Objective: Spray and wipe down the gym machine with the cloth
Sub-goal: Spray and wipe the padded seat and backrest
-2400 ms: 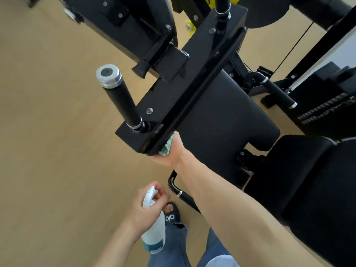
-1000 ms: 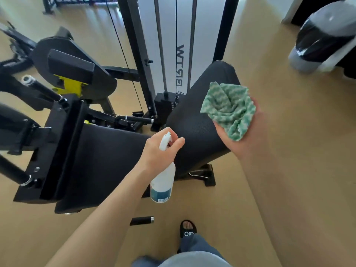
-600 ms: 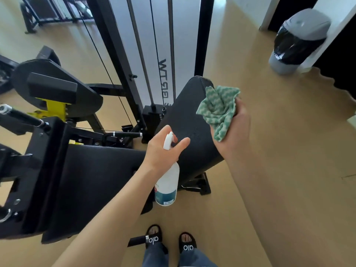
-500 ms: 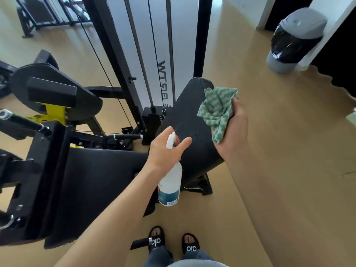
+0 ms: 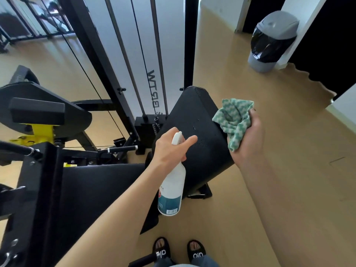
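Note:
My left hand [image 5: 169,149] grips the neck of a white spray bottle [image 5: 172,186] with a blue label, its nozzle aimed at the black padded seat [image 5: 200,137] of the gym machine. A few small droplets show on the pad. My right hand [image 5: 248,139] holds a bunched green-and-white cloth [image 5: 234,120] at the pad's right edge, just above the surface. A second black pad [image 5: 92,191] lies lower left, beside the black frame [image 5: 44,189].
A weight-stack tower with cables and a white panel [image 5: 138,60] rises behind the pad. A yellow-and-black part [image 5: 36,120] sits at the left. A grey bin with a black bag [image 5: 271,39] stands at the far right on the tan floor. My feet in sandals [image 5: 179,251] are below.
I turned from the frame and handle to the padded seat. The left hand brought the bottle up to aim at the pad; the right hand lowered the cloth to the pad's right edge.

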{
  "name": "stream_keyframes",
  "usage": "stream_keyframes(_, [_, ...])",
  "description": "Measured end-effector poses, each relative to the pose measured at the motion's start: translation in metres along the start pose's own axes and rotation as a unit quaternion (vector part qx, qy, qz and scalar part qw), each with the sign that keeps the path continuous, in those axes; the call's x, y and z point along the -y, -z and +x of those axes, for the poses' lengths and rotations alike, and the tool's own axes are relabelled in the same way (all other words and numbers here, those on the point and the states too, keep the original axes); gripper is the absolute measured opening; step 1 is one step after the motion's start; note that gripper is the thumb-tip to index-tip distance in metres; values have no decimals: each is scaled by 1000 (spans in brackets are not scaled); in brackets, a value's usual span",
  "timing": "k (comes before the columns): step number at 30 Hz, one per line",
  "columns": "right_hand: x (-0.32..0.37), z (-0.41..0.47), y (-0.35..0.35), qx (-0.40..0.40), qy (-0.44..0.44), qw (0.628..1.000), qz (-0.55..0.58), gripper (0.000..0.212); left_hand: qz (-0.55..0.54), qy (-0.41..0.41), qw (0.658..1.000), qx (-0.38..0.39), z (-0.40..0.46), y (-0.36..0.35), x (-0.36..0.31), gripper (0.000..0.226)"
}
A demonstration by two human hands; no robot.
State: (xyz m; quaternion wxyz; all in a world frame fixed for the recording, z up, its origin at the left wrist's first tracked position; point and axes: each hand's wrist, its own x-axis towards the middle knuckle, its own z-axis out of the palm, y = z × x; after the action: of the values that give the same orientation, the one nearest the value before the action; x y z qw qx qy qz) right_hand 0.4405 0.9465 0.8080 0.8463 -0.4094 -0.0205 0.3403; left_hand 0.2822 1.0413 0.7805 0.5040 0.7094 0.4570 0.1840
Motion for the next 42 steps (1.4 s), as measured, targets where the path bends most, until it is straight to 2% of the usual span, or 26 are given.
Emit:
stream_keyframes(3, [-10,2,-3,3,28,993,-115,42,-14,3,1000,-1,4,4,1,39])
stream_keyframes(5, [-15,2,-4,-11,63,975,-214,40,-50,24,998,-11,8,6,5,37])
stream_keyframes(7, [-18,1,-4,-16,104,939,-327,41,-58,39,998,-8,13,8,12,48])
stream_keyframes(10, [-21,-1,-15,-10,186,882,-433,42,-78,47,996,20,17,19,21,57])
stream_keyframes(11, [-22,2,-19,0,231,854,-467,38,-79,39,995,35,17,22,25,56])
stream_keyframes(12, [-23,7,-24,27,282,806,-519,32,-74,30,996,47,17,26,27,52])
stream_keyframes(13, [-28,14,-23,72,334,722,-602,29,-69,25,996,54,16,29,30,49])
stream_keyframes(15, [-38,27,-16,168,380,463,-783,48,-69,24,995,61,15,33,36,47])
stream_keyframes(17, [-46,30,-11,227,316,214,-896,61,-70,25,995,65,16,38,41,44])
stream_keyframes(18, [-48,30,-11,242,276,118,-923,62,-69,23,995,67,17,39,44,42])
stream_keyframes(19, [-50,33,-14,257,247,53,-933,62,-68,22,995,69,18,41,47,40])
stream_keyframes(20, [-50,36,-20,269,234,20,-934,62,-65,20,995,74,19,43,49,39])
stream_keyframes(23, [-52,53,-42,281,234,-36,-930,63,-60,15,994,89,19,45,58,37])
stream_keyframes(27, [-68,98,-65,284,225,-74,-929,61,-52,24,995,78,21,46,63,35])
stream_keyframes(34, [-91,161,-107,286,204,-90,-932,62,-65,54,996,9,30,40,64,37])
stream_keyframes(39, [-84,163,-123,298,181,-70,-935,43,-60,83,993,-61,30,22,61,33])
stream_keyframes(42, [-76,160,-115,295,192,-63,-934,48,-54,94,991,-76,23,7,56,33])
